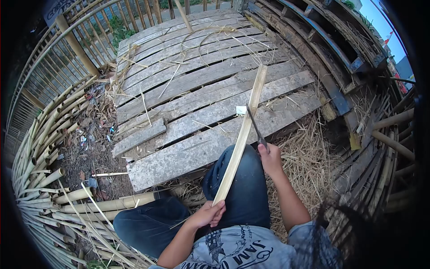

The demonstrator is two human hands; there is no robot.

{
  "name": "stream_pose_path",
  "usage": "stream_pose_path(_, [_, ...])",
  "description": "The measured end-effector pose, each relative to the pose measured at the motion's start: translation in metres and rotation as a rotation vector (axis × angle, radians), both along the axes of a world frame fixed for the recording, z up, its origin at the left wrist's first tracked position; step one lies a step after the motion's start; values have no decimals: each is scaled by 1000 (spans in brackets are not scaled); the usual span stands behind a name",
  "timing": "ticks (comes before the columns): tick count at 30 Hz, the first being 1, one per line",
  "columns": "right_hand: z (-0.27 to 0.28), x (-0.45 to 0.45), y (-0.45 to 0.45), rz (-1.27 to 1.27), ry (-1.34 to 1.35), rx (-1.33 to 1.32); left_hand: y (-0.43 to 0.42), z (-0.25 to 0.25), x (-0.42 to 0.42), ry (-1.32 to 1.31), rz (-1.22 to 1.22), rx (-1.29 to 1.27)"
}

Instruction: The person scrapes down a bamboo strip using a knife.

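A long pale split bamboo strip [239,145] slants from my lap up across my raised knee and over the wooden slat platform. My left hand [207,215] is closed around its near end. In my right hand [270,160] is the handle of a knife [256,127] with a dark, narrow blade. The blade points up and to the left, its tip at the right edge of the strip; whether it touches the bamboo I cannot tell. A small white piece [241,110] lies beside the strip on the boards.
The weathered slat platform [179,150] fills the middle, strewn with thin shavings and a short loose board [139,137]. Cut bamboo poles [107,204] are stacked at the left. Pale shavings [300,161] heap up at the right, below stacked pallets [322,62]. A bamboo fence [74,45] stands behind.
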State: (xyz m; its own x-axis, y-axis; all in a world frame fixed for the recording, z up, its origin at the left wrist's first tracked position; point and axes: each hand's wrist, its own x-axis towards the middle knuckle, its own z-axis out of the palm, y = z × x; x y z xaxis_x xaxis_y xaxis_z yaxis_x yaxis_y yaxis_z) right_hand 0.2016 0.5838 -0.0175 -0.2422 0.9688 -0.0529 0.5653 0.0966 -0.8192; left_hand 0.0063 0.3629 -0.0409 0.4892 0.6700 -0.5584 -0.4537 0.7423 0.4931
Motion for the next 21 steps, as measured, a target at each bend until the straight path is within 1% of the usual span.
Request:
stream_pose_path(1, [5,-2,-4,-11,11,-3,-1,3,0,11,-11,-3])
stream_pose_path(3, [21,-7,-11,40,-87,82,1,8,-2,105,15,61])
stream_pose_path(4, [25,-8,-12,33,-79,81,2,9,-3,114,8,61])
stream_pose_path(6, [31,-8,-18,122,-280,186,3,8,-4,269,18,218])
stream_pose_path(10, [42,3,-38,138,-245,217,1,10,-2,238,55,188])
stream_pose_path(12, [47,13,-47,246,-293,180,2,12,0,177,46,185])
stream_pose_path(13, [49,15,-51,236,-289,172,3,14,-3,180,35,179])
stream_pose_path(15, [53,20,-54,297,-392,115,4,19,-11,-81,1,28])
stream_pose_path(16, [54,20,-54,287,-385,110,3,25,-9,35,8,34])
stream_pose_path(17, [54,19,-53,279,-384,89,2,28,-9,42,-2,30])
stream_pose_path(19, [52,19,-53,267,-375,64,0,32,-10,155,-73,50])
stream_pose_path(21, [47,17,-54,223,-338,134,-2,34,-8,179,-67,49])
